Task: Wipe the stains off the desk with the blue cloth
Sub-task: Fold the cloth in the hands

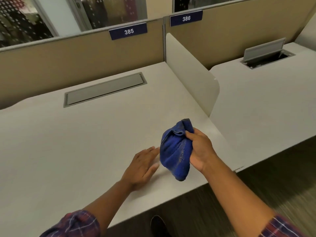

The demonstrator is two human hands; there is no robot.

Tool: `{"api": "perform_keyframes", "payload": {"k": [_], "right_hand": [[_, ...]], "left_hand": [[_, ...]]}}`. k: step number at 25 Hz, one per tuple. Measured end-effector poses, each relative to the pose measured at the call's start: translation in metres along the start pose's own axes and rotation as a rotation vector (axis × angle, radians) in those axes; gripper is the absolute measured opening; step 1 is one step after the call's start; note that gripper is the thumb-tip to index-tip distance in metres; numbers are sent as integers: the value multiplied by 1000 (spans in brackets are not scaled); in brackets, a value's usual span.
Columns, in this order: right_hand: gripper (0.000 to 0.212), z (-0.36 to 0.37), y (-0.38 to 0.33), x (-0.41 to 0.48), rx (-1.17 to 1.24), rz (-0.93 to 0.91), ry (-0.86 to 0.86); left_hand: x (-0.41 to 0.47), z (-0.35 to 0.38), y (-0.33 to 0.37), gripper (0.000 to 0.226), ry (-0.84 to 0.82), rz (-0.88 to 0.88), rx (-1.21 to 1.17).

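Note:
A bunched blue cloth (176, 149) hangs in the air just above the front right part of the pale desk (68, 142). My right hand (200, 149) is shut on it, pinching its upper fold between thumb and fingers. To the left of the cloth, my left hand (142, 166) hovers low over the desk, palm down, fingers apart, and holds nothing. Its fingertips nearly reach the cloth. I cannot make out any stain on the desk surface.
A closed grey cable flap (104, 89) is set into the desk at the back. A white divider panel (191, 74) separates it from the neighbouring desk (265, 103), whose cable flap (266, 53) stands open. Tan partition walls carry number plates 385 (128, 31) and 386 (186, 18).

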State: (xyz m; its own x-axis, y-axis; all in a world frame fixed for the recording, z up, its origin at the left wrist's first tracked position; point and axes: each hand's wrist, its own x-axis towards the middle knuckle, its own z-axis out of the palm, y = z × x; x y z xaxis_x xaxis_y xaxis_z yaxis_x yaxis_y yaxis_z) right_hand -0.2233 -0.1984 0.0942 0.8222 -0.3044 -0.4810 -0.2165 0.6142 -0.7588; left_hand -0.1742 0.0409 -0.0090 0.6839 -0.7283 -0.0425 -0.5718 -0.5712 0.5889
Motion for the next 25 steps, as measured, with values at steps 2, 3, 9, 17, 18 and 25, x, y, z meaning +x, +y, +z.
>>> {"api": "perform_keyframes", "payload": {"k": [2,3,9,17,18,25], "right_hand": [[25,11,-1,0,-59,25,-9],[25,17,-1,1,-82,33,-19],[29,30,-6,11,-122,112,-165],[18,20,13,24,-559,-24,-91],[16,20,11,26,-576,-48,-92],[14,26,-34,49,-776,-171,-304]], "left_hand": [[11,-11,23,78,82,-158,-500],[16,-17,35,79,115,-181,-707],[46,-43,66,46,296,-389,-1044],[61,-56,76,19,479,-690,-1115],[63,-57,78,23,467,-679,-1110],[86,-75,99,13,629,-591,-939]]}}
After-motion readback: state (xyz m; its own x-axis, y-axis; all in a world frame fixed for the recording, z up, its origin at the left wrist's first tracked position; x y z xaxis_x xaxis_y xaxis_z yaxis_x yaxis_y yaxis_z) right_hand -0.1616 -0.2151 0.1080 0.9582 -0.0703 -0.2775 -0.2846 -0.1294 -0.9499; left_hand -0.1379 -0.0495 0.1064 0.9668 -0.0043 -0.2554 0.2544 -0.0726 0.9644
